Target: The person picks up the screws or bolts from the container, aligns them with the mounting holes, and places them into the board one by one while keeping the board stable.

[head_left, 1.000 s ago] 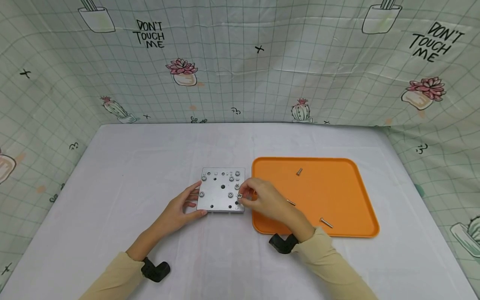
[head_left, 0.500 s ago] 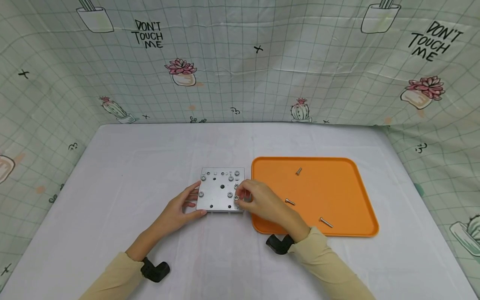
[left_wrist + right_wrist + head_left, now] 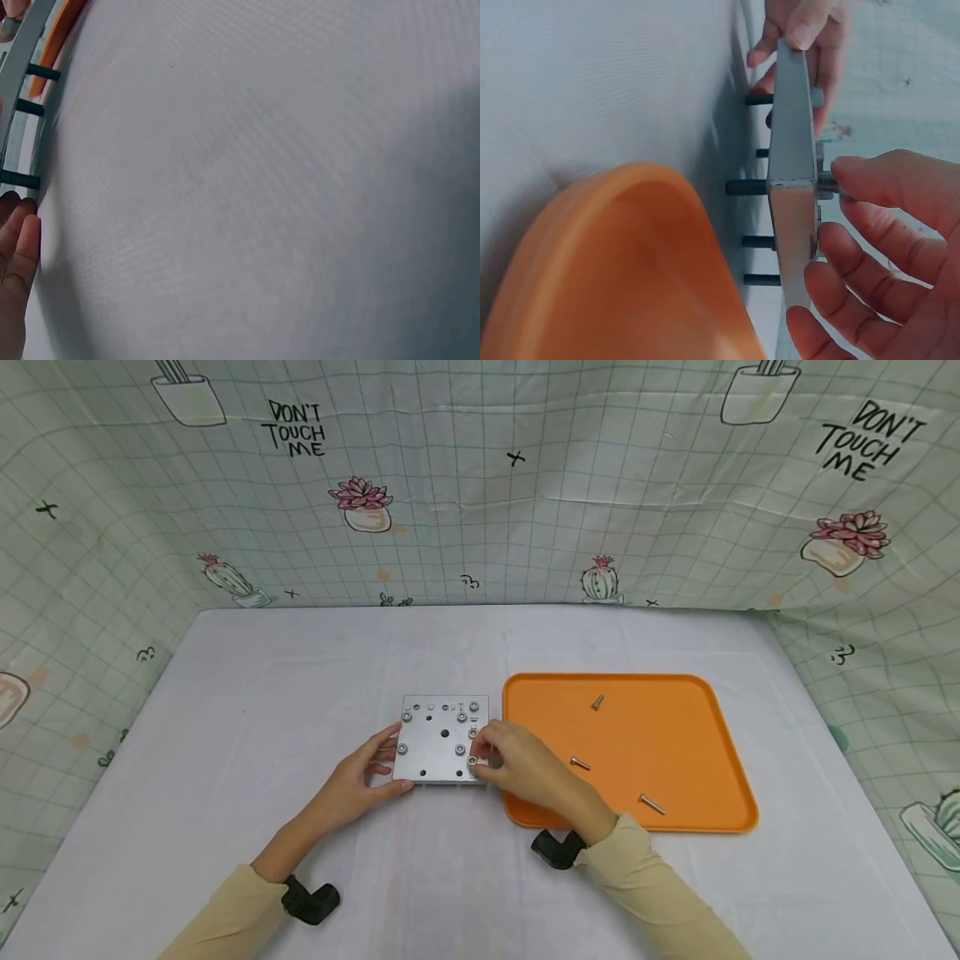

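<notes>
Screw (image 3: 472, 761) sits pinched in right hand (image 3: 528, 762); left hand (image 3: 362, 777) grips metal plate (image 3: 432, 760).

The bench (image 3: 322, 668) wears a plain white cloth (image 3: 450, 877) that shows faint creases and soft shadows. Its far edge runs straight across, and its sides spread wider toward the near end. Right of the middle, an orange tray (image 3: 600, 676) with rounded corners lies flat on the cloth. Just left of the tray, apart from it, a plate (image 3: 431, 760) sits low over the bench, its screws (image 3: 746, 187) pointing down; whether their ends touch the cloth is unclear.
</notes>
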### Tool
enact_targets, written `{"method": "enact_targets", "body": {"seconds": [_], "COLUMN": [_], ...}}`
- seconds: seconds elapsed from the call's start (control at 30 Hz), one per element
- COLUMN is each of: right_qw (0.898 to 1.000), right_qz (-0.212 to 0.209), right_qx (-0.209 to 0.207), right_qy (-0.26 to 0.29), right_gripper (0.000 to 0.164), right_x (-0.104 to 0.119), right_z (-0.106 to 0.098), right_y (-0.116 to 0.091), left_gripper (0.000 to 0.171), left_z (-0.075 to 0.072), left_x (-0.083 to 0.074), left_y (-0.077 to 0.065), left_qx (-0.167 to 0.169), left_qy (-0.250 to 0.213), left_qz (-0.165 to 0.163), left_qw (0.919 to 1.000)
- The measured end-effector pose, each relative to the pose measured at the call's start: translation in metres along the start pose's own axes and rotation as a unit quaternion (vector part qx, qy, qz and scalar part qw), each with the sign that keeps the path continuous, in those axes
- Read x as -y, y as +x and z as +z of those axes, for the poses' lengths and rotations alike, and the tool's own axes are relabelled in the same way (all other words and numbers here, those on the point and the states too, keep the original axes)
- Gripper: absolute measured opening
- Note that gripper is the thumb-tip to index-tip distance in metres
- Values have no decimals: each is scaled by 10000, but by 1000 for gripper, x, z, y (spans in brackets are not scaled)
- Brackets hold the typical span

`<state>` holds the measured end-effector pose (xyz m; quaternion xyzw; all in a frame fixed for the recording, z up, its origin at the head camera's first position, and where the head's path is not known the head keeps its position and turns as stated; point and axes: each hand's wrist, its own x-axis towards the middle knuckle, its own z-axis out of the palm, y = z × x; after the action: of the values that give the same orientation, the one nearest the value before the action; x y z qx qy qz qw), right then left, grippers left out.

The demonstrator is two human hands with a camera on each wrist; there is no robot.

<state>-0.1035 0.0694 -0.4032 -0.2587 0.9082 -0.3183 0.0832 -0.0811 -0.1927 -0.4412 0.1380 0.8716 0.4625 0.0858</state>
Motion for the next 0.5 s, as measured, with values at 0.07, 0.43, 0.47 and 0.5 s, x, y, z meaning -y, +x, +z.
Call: {"method": "enact_targets", "body": {"seconds": [0.07,0.43,0.47,0.5], "right_qw": [10000,9999,9999,9998], "right_qz": [10,45,52,60], "right_qx": [21,122,111,106], "right_qy": [-65,66,109,158], "right_gripper": [14,17,17,17], "right_x": [0,-2,-2,-3], "right_z": [1,-6,-7,-9], "right_y": [0,-2,-3,-4], "left_gripper": [80,80,80,81], "left_z": [0,0,0,0], "left_x": [-1,-3,-3,-3], "left_y": [0,-1,-1,-1], "left_qx": [8,-10,-16,-23], "left_qy": [-21,-15,-14,-11], "left_qz": [10,2,8,13], "left_qw": [10000,10000,10000,10000]}}
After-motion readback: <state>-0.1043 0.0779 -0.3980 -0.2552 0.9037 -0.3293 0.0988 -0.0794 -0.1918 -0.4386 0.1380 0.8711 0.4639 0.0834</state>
